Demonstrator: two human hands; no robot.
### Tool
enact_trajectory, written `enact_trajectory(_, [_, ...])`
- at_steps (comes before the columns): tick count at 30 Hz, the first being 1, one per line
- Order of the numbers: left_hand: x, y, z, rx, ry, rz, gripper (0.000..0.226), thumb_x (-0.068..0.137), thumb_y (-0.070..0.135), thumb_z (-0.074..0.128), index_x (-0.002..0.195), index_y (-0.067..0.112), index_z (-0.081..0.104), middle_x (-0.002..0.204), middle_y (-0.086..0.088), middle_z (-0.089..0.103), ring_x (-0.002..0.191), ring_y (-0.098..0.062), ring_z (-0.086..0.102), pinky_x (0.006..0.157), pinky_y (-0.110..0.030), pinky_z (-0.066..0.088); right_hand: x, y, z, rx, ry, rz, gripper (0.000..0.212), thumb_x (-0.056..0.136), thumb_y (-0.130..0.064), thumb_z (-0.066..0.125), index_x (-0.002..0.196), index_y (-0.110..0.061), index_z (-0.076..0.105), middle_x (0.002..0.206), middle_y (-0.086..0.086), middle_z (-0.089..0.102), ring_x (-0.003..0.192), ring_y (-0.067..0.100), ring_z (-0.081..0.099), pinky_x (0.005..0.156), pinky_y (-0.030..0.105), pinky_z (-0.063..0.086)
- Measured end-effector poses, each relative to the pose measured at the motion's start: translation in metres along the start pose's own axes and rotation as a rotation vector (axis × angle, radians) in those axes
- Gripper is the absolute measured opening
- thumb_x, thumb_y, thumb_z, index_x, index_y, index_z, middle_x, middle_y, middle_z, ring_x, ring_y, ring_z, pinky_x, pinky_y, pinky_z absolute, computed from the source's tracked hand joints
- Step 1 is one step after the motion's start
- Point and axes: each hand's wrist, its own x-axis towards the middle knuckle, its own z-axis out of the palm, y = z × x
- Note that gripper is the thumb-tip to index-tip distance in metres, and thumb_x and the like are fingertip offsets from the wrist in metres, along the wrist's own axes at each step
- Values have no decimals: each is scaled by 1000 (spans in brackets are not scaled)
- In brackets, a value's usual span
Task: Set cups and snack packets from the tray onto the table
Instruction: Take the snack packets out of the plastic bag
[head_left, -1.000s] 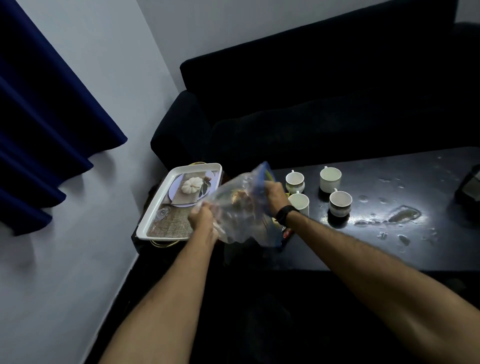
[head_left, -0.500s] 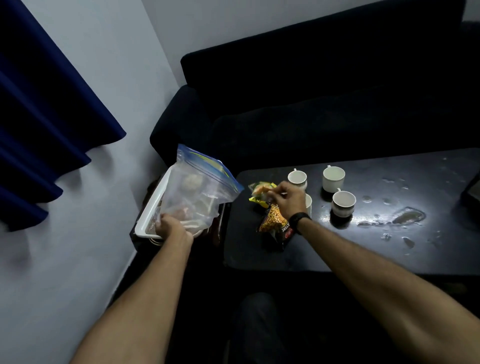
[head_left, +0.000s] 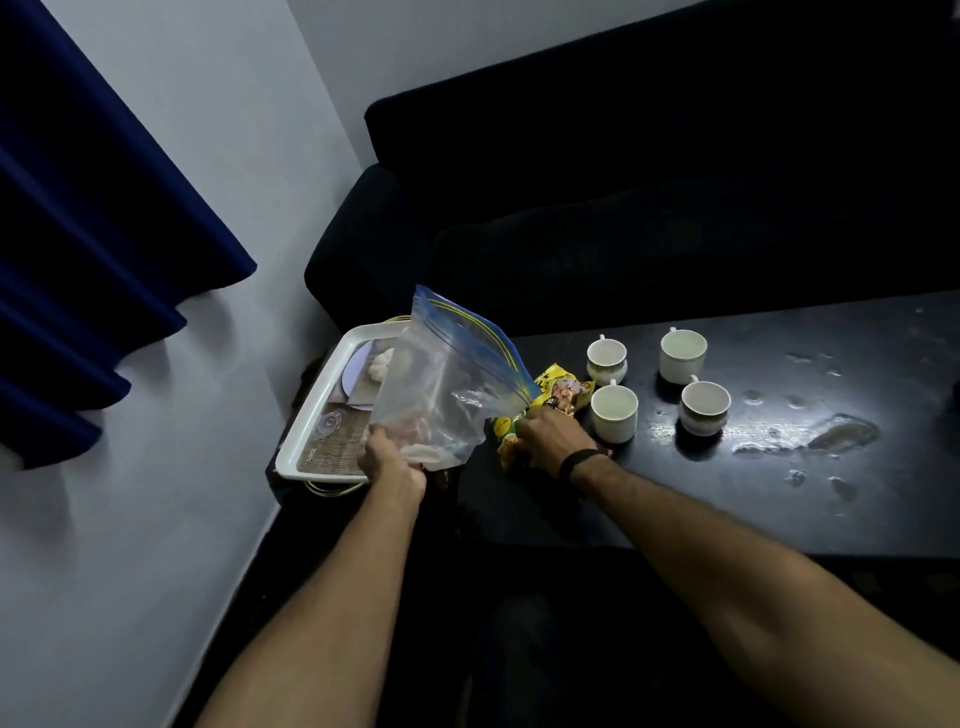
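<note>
My left hand (head_left: 387, 457) grips the bottom of a clear zip bag (head_left: 441, 384) with a blue seal, held upright between the white tray (head_left: 322, 410) and the black table (head_left: 727, 493). My right hand (head_left: 548, 439) lies on yellow snack packets (head_left: 558, 392) at the table's left end, fingers curled over them. Several white cups stand just right of the packets: one (head_left: 606, 358), one (head_left: 614, 413), one (head_left: 682, 355) and one (head_left: 705, 407). The bag hides part of the tray.
A dark sofa (head_left: 649, 208) runs behind the table. A blue curtain (head_left: 93, 234) hangs at the left against the pale wall. The tray sits left of the table. Wet patches (head_left: 841, 434) shine on the table's right half.
The zip bag left the table's edge toward the tray in my left hand alone, then drifted back right. My right hand let go of it and came down on the snack packets.
</note>
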Motion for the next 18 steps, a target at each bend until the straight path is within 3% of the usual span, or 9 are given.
enact_trajectory(2, [-3, -4, 3, -31, -6, -10, 14, 91, 15, 58, 78, 9, 59, 76, -5, 66, 44, -17, 66, 39, -26, 51, -6, 4, -6, 262, 214, 109, 29, 89, -26, 62, 116, -15, 61, 115, 6, 62, 111, 26, 56, 87, 35, 47])
enact_trajectory(4, [-9, -7, 7, -35, -33, -13, 20, 93, 24, 62, 83, 7, 61, 81, -8, 68, 45, -18, 68, 43, -30, 56, -11, 7, -20, 773, 322, 216, 51, 82, -28, 73, 127, -15, 53, 118, 1, 62, 110, 22, 58, 89, 31, 47])
enact_trajectory(6, [-17, -11, 12, 41, -55, 19, 30, 90, 40, 66, 90, 10, 63, 83, -8, 71, 56, -22, 71, 51, -34, 59, -16, 11, -38, 1252, 177, 190, 86, 76, -24, 81, 145, -19, 30, 135, 2, 54, 123, 20, 54, 101, 35, 46])
enact_trajectory(8, [-31, -17, 19, 153, -78, 88, 36, 83, 44, 73, 98, 13, 63, 83, -6, 72, 66, -22, 72, 56, -34, 59, -21, 16, -56, 1464, 28, 157, 107, 71, -30, 84, 151, -35, 12, 146, -3, 45, 130, 18, 49, 106, 43, 44])
enact_trajectory(10, [-47, -27, 29, 228, -158, 179, 32, 78, 25, 81, 102, 13, 63, 87, -7, 71, 67, -18, 71, 56, -29, 59, -25, 21, -74, 1533, 30, 210, 108, 69, -45, 82, 149, -45, 10, 148, -12, 40, 130, 18, 48, 101, 49, 47])
enact_trajectory(12, [-66, -36, 40, 355, -258, 286, 27, 69, 2, 79, 89, 13, 65, 81, -5, 68, 62, -15, 64, 45, -17, 49, -25, 26, -92, 1586, 180, 365, 92, 76, -52, 74, 147, -47, 16, 143, -11, 39, 124, 18, 50, 84, 44, 55])
enact_trajectory(14, [-89, -44, 53, 489, -375, 332, 33, 67, -4, 75, 88, 20, 65, 81, 5, 63, 71, -16, 61, 46, -14, 47, -26, 36, -107, 1498, 359, 462, 76, 86, -40, 69, 148, -38, 26, 143, -3, 43, 113, 14, 56, 74, 39, 59])
enact_trajectory(16, [-111, -52, 67, 578, -471, 341, 41, 72, -2, 75, 93, 30, 61, 93, 10, 59, 82, -18, 63, 62, -20, 54, -28, 48, -116, 1212, 460, 486, 70, 85, -10, 68, 146, -27, 37, 143, 1, 48, 118, 14, 55, 96, 41, 54])
enact_trajectory(18, [-130, -59, 85, 620, -571, 392, 31, 78, 4, 73, 83, 30, 58, 90, 5, 62, 84, -24, 66, 65, -23, 52, -34, 60, -122, 953, 499, 495, 68, 78, 7, 60, 139, -22, 50, 138, 2, 57, 124, 18, 56, 107, 30, 44])
